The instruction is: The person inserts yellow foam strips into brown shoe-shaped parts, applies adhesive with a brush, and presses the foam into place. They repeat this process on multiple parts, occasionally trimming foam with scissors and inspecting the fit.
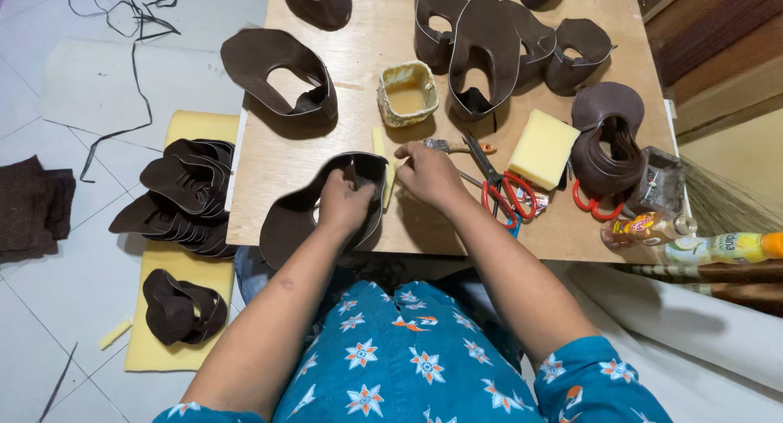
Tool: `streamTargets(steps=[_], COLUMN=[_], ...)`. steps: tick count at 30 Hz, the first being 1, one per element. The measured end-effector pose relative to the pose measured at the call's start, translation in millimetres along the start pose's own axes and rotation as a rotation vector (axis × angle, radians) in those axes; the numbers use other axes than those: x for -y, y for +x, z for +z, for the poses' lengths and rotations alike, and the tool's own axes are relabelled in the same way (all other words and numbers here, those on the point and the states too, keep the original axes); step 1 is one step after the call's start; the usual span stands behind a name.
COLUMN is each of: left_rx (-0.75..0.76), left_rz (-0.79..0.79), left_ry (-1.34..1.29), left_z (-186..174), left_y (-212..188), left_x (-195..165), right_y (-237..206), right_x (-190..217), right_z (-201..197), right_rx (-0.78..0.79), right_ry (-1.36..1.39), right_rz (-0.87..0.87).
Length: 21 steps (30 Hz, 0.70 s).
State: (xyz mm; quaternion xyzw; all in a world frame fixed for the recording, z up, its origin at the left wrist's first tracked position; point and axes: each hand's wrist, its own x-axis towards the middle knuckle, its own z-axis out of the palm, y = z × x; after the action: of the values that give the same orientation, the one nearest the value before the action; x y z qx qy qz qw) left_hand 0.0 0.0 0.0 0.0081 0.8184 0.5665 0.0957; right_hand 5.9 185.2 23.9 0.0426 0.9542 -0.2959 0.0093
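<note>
The blue flowered clothing [408, 366] fills the bottom centre and hides the near table [375, 31] edge. The left hand [344, 204] is closed, pinching the rim of a dark brown leather piece [289, 219] at lower centre; its fingertips are hidden inside the fold. The right hand [426, 172] curls round a pale yellow foam strip [382, 166], touching the leather. The piece is curved, with a pale edge, overhanging the table.

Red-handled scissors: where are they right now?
In the head view, the red-handled scissors lie on the wooden board, just right of the right hand and left of the yellow foam block.
</note>
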Motion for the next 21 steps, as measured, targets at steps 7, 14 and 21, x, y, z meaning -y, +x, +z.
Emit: streamTargets(steps=[7, 14, 21], left_rx=[-0.021, -0.016, 0.057], left_rz=[0.015, 0.065, 0.137], left_ry=[-0.299, -0.421, -0.606], left_z=[0.4, 4.5, 5.0], left_y=[-5.0, -6.0, -7.8], left_x=[10.7, 19.0, 22.4], right_y=[-17.4, -41.7, -41.9], right_x=[-16.9, -13.8, -11.0], right_z=[-34.7, -28.6, -4.8], right_rx=[-0.176, -0.085, -0.110], right_ry=[-0.082, -0.192, -0.301], right_rz=[0.186, 0.202, -0.003])
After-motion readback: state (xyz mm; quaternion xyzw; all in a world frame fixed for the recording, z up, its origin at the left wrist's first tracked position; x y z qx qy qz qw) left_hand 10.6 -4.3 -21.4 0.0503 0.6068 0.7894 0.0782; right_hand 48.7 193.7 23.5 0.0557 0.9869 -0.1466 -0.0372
